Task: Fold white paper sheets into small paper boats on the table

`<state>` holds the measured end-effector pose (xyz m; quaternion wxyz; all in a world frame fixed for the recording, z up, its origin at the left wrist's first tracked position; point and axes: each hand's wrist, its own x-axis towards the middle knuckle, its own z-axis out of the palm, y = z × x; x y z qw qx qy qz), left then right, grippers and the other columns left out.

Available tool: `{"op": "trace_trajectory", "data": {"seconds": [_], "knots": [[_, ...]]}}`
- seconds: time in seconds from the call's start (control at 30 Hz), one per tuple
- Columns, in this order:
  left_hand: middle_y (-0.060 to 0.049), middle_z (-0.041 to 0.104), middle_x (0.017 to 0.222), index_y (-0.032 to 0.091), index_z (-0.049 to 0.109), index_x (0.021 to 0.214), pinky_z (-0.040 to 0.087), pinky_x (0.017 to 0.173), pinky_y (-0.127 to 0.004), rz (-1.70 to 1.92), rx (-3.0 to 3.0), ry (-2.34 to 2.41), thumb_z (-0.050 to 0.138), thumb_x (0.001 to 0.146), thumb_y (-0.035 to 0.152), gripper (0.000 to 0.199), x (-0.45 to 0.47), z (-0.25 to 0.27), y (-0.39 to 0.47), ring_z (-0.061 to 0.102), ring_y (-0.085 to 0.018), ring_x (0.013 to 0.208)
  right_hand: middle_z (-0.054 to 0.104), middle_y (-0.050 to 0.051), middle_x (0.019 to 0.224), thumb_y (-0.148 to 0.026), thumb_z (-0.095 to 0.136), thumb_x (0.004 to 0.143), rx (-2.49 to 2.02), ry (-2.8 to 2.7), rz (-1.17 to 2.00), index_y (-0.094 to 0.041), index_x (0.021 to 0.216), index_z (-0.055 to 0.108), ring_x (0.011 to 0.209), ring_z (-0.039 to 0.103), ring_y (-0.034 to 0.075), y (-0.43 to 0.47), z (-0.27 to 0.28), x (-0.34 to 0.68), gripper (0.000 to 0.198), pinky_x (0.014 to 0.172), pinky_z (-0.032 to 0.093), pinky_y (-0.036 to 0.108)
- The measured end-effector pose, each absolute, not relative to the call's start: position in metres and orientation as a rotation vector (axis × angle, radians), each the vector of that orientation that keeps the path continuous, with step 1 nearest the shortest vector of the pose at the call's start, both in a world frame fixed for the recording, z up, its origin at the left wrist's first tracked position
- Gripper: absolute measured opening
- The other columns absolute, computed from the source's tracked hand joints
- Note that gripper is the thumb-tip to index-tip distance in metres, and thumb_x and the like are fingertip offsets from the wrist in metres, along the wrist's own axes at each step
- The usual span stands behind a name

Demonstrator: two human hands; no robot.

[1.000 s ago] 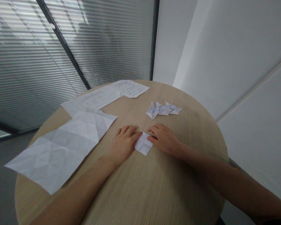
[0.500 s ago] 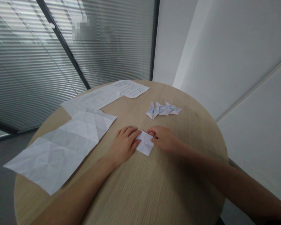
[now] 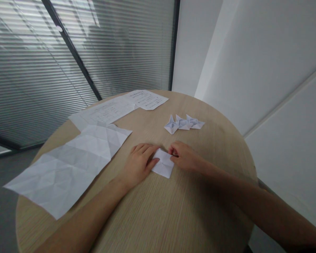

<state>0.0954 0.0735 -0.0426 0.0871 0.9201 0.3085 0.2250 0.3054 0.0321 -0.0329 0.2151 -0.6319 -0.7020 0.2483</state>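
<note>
A small white folded square of paper (image 3: 163, 163) lies on the table in front of me, its corners folded in to the middle. My left hand (image 3: 140, 160) holds its left side, with the thumb on top and the fingers along the far left edge. On the right, my right hand (image 3: 184, 155) is closed, pinching the square's right corner between thumb and curled fingers. Beyond my hands, folded paper stars (image 3: 171, 125) with pointed corners stand in an overlapping row.
A large creased white sheet (image 3: 76, 165) spreads over the left of the round wooden table (image 3: 152, 218). Behind it lie printed sheets (image 3: 147, 99) near the far edge. A blind-covered glass partition (image 3: 137, 52) stands behind, a white wall (image 3: 274, 70) to the right.
The folded square has turned slightly and shifted a little toward me. My right hand's fingers have curled in more at its corner; my left hand stays on the left side.
</note>
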Motion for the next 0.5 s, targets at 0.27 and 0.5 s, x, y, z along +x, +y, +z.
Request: {"op": "trace_trajectory", "data": {"seconds": [0.27, 0.5], "knots": [[-0.003, 0.071, 0.088, 0.021, 0.067, 0.108, 0.054, 0.074, -0.031, 1.086, 2.480, 0.926, 0.058, 0.091, 0.026, 0.020, 0.095, -0.034, 0.068, 0.066, -0.018, 0.081, 0.062, -0.002, 0.076, -0.005, 0.059, 0.076, -1.461, -1.718, 0.696, -0.020, 0.083, 0.057, 0.069, 0.056, 0.013, 0.031, -0.038, 0.303, 0.016, 0.068, 0.043, 0.026], [-0.003, 0.074, 0.093, 0.022, 0.068, 0.091, 0.051, 0.084, -0.037, 1.138, 2.732, 0.592, 0.052, 0.093, 0.016, 0.018, 0.089, -0.020, 0.059, 0.065, -0.018, 0.088, 0.068, 0.003, 0.088, -0.010, 0.054, 0.085, -1.212, -2.006, 0.275, -0.021, 0.079, 0.064, 0.092, 0.060, 0.019, 0.024, -0.025, 0.316, 0.016, 0.089, 0.044, 0.033]]}}
